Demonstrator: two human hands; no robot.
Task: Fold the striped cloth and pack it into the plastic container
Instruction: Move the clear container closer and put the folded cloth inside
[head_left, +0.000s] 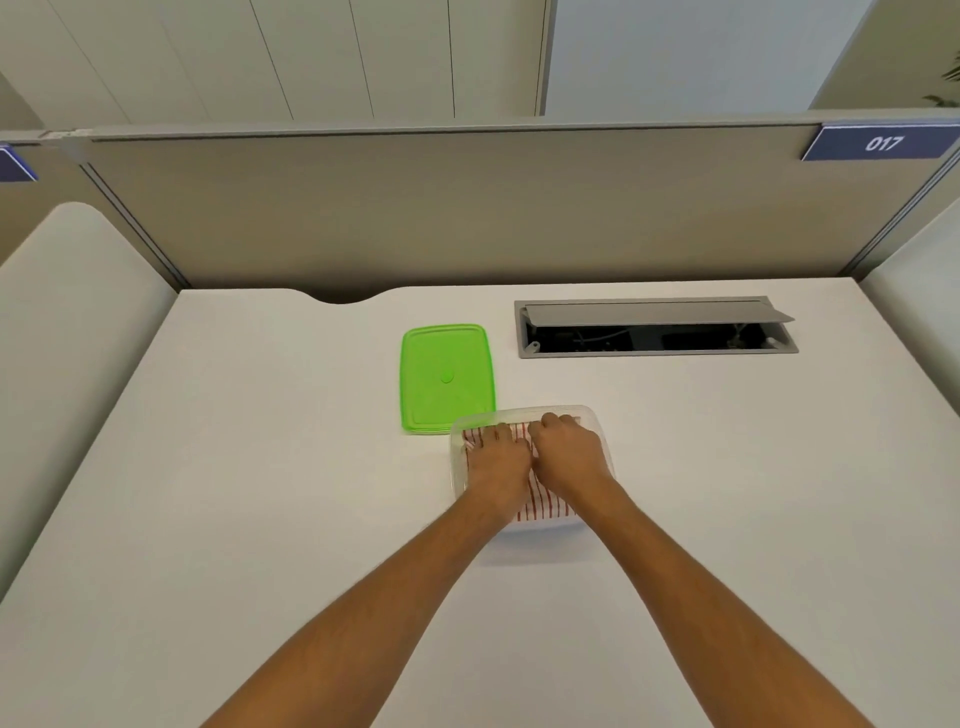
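A sign (880, 142) read "017". Both hands, left (497, 460) and right (570, 451), pressed the cloth (540, 506) into the container (589, 414); fingers bent, grip unclear. The lid (445, 376) lay beside it.

White desk (260, 493), green lid (447, 376), plastic container (597, 423)

Left hand (497, 457), right hand (567, 448) side by side, palms down.
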